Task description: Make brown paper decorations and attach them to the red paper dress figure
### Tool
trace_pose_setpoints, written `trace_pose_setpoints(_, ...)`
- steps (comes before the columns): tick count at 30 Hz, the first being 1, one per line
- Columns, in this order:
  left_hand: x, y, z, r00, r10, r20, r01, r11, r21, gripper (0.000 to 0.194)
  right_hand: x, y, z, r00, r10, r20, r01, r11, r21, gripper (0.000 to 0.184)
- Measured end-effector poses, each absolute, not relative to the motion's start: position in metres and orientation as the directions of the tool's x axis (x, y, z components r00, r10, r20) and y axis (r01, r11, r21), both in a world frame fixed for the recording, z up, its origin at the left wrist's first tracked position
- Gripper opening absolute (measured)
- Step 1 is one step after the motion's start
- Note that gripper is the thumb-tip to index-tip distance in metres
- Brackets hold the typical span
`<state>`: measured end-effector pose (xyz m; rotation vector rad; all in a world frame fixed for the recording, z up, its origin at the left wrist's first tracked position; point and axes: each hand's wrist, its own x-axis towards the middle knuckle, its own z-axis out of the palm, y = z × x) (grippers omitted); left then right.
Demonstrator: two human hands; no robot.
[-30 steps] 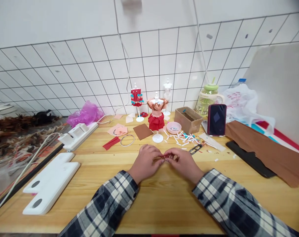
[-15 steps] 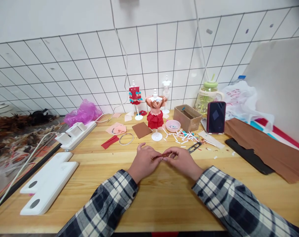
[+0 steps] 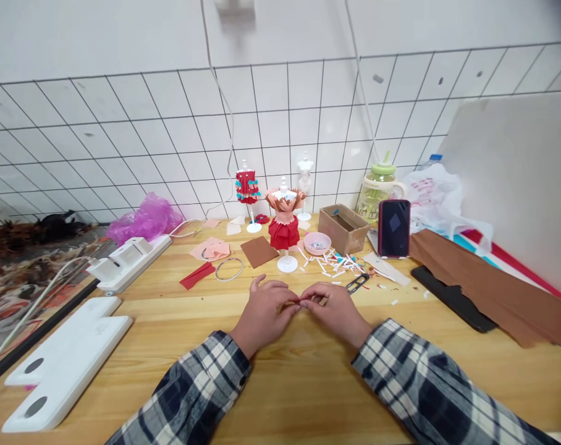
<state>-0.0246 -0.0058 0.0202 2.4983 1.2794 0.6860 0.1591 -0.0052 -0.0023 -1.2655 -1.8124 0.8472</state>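
A reddish scrap [image 3: 299, 301] is clamped by the fingertips of the left hand [image 3: 264, 314] and right hand [image 3: 335, 311], between them, neither nearer; its long axis is too covered to tell. Beyond the fingers, a red dress [image 3: 284, 233] is held up by a stand [image 3: 287, 265].

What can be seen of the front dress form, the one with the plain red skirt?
The front dress form looks like white plastic, with a knobbed neck and a round base. It wears a flared, pointed collar in brown and peach, a pink waistband and a gathered red skirt, perhaps paper or cloth. It stands upright on the wooden table, beyond both hands, which do not touch it.
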Motion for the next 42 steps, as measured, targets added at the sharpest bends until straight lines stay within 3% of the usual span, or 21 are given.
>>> trace_pose_setpoints(5, -0.026, -0.003, 0.02, 0.502, 0.81, 0.302, 0.684, -0.586, 0.435, 0.015, 0.174, 0.0, 0.008, -0.311, 0.939, 0.146, 0.504, 0.294, -0.812, 0.017)
trace_pose_setpoints(8, -0.027, -0.001, 0.019, 0.444, 0.834, 0.326, 0.683, -0.551, 0.479, 0.014, 0.209, 0.011, 0.011, -0.335, 0.924, 0.183, 0.726, 0.377, -0.575, 0.031)
trace_pose_setpoints(12, -0.027, 0.001, 0.016, 0.393, 0.862, 0.321, 0.672, -0.508, 0.539, 0.012, 0.252, 0.025, 0.006, -0.313, 0.945, 0.094, 0.894, 0.326, -0.306, 0.031)
trace_pose_setpoints(18, -0.027, 0.002, 0.013, 0.353, 0.888, 0.296, 0.665, -0.46, 0.589, 0.013, 0.254, 0.028, 0.005, -0.297, 0.952, 0.078, 0.933, 0.307, -0.188, 0.004)
trace_pose_setpoints(23, -0.028, 0.004, 0.013, 0.307, 0.906, 0.29, 0.658, -0.422, 0.624, 0.012, 0.235, 0.024, 0.009, -0.263, 0.947, 0.182, 0.911, 0.306, -0.275, 0.009)
trace_pose_setpoints(28, -0.029, 0.004, 0.01, 0.19, 0.943, 0.272, 0.543, -0.332, 0.771, 0.015, 0.211, 0.017, 0.006, -0.099, 0.961, 0.257, 0.82, 0.225, -0.527, 0.02)
trace_pose_setpoints(33, -0.028, 0.005, 0.01, 0.147, 0.966, 0.213, 0.411, -0.255, 0.875, 0.017, 0.184, 0.003, 0.004, -0.295, 0.929, 0.224, 0.599, 0.362, -0.714, 0.024)
trace_pose_setpoints(42, -0.024, 0.003, 0.01, 0.16, 0.979, 0.127, 0.228, -0.162, 0.96, 0.023, 0.16, -0.017, 0.002, -0.355, 0.93, 0.097, 0.607, 0.307, -0.733, 0.036)
